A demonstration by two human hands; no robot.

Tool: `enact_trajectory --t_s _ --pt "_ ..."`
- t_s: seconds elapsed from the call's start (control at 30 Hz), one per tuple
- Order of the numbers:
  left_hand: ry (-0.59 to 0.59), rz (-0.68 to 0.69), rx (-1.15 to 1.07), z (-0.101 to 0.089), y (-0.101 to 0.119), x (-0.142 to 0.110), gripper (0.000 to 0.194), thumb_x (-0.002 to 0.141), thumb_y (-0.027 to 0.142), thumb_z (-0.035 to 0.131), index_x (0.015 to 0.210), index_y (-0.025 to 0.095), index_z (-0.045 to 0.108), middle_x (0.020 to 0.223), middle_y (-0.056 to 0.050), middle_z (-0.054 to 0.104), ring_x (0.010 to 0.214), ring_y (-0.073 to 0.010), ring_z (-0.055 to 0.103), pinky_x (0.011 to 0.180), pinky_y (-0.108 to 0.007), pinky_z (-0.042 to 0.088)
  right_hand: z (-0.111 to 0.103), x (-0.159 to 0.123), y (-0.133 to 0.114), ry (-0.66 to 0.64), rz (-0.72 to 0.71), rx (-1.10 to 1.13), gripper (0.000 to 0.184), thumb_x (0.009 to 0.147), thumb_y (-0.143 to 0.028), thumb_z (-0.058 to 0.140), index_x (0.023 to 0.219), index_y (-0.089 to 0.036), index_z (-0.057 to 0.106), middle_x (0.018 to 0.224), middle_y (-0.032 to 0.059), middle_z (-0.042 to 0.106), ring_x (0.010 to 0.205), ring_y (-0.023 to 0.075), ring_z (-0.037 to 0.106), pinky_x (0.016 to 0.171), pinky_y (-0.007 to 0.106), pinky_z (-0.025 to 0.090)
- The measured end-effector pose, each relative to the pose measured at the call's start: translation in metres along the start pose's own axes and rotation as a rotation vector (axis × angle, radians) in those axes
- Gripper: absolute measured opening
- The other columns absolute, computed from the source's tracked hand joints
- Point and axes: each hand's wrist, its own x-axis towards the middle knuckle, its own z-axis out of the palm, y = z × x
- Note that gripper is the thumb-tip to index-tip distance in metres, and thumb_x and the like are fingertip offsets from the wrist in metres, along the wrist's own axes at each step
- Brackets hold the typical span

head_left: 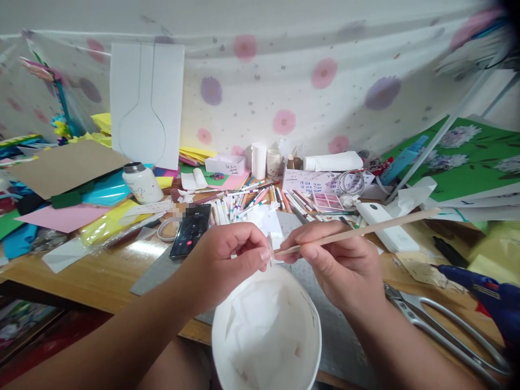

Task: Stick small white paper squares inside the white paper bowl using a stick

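Observation:
My right hand (335,252) grips a long, thin wooden stick (365,227) between thumb and fingers. The stick slants up to the right, and its near end meets the fingertips of my left hand (239,252). Those left fingers are closed in a pinch at that end, around a small whitish bit too hidden to name. Below both hands stands a white bucket (217,338), seen from above, with crumpled white paper or cloth (260,325) inside.
Scissors (439,325) and a blue glue gun (475,281) lie at the right. A phone (190,230), a white bottle (142,184) and coloured sheets (60,214) are at left. Several markers (227,208) spread across the back. A white board (146,103) leans on the curtain.

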Motion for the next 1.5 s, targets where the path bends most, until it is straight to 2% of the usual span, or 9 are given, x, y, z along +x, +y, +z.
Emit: enact_trajectory --t_s 0.23,0.5,0.67,0.77,0.93,1.03,1.1,1.27,1.5 --pt "0.047 -0.066 0.036 0.005 0.002 0.0 0.016 0.078 0.03 0.061 0.065 0.02 0.062 0.059 0.003 0.061 0.057 -0.013 0.051 0.055 -0.025 0.039 0.001 0.002 -0.002 -0.013 -0.029 -0.058 0.024 0.095 -0.009 0.072 0.107 -0.028 0.081 0.091 0.0007 0.079 0.086 0.0171 0.077 0.073 0.03 0.065" --pt "0.08 -0.128 -0.043 -0.004 -0.003 0.002 0.016 0.072 0.031 0.061 0.061 0.019 0.06 0.055 0.004 0.058 0.053 -0.012 0.049 0.053 -0.025 0.034 -0.005 0.006 -0.002 0.072 0.088 0.08 0.009 0.095 -0.02 0.075 0.099 -0.025 0.082 0.087 0.0023 0.08 0.078 0.0177 0.08 0.066 0.027 0.067" --pt "0.112 -0.159 -0.132 -0.011 -0.011 0.004 0.014 0.07 0.03 0.063 0.062 0.019 0.061 0.054 0.005 0.059 0.054 -0.0109 0.051 0.057 -0.024 0.039 -0.009 0.015 -0.01 0.085 0.169 0.236 0.003 0.092 -0.022 0.079 0.093 -0.02 0.081 0.084 0.003 0.083 0.07 0.016 0.082 0.063 0.022 0.067" --pt "0.143 -0.15 -0.076 -0.014 -0.016 0.003 0.013 0.072 0.029 0.063 0.063 0.019 0.061 0.055 0.005 0.061 0.055 -0.0109 0.051 0.057 -0.024 0.039 -0.014 0.016 -0.016 -0.071 0.246 0.346 0.004 0.095 -0.022 0.075 0.097 -0.021 0.079 0.085 0.0022 0.082 0.068 0.0147 0.081 0.062 0.022 0.066" --pt "0.154 -0.123 0.0 -0.017 -0.019 0.002 0.014 0.075 0.029 0.062 0.064 0.02 0.06 0.057 0.005 0.061 0.055 -0.0114 0.05 0.055 -0.024 0.035 -0.018 0.016 -0.022 -0.517 0.321 0.304 0.004 0.097 -0.018 0.072 0.096 -0.018 0.076 0.082 0.0076 0.081 0.072 0.0173 0.08 0.067 0.027 0.064" --pt "0.15 -0.113 -0.011 -0.015 -0.015 0.002 0.015 0.076 0.03 0.062 0.065 0.02 0.06 0.057 0.005 0.06 0.056 -0.0116 0.049 0.054 -0.024 0.035 -0.017 0.017 -0.021 -0.623 0.281 0.255 0.004 0.095 -0.016 0.073 0.092 -0.015 0.075 0.08 0.0092 0.08 0.072 0.0173 0.078 0.068 0.027 0.062" --pt "0.137 -0.108 -0.022 -0.012 -0.012 0.001 0.016 0.075 0.03 0.062 0.064 0.02 0.06 0.057 0.005 0.06 0.056 -0.0114 0.049 0.054 -0.024 0.035 -0.017 0.016 -0.017 -0.542 0.247 0.24 0.004 0.096 -0.016 0.072 0.097 -0.017 0.076 0.084 0.0078 0.081 0.076 0.0171 0.078 0.07 0.028 0.062" --pt "0.074 -0.058 -0.075 -0.006 -0.006 -0.001 0.015 0.078 0.027 0.063 0.065 0.019 0.063 0.057 0.005 0.061 0.057 -0.0114 0.054 0.057 -0.023 0.04 -0.011 0.009 -0.006 -0.125 0.17 0.252 0.01 0.096 -0.02 0.074 0.104 -0.024 0.078 0.094 0.0019 0.083 0.091 0.0174 0.079 0.085 0.033 0.063" --pt "-0.009 0.124 -0.029 -0.003 -0.004 -0.001 0.009 0.083 0.018 0.062 0.076 0.02 0.066 0.067 0.005 0.062 0.061 -0.0102 0.054 0.057 -0.022 0.041 -0.001 0.007 0.0 -0.037 0.203 0.303 0.007 0.096 -0.023 0.075 0.102 -0.024 0.079 0.093 0.0012 0.083 0.089 0.0157 0.08 0.083 0.03 0.064"
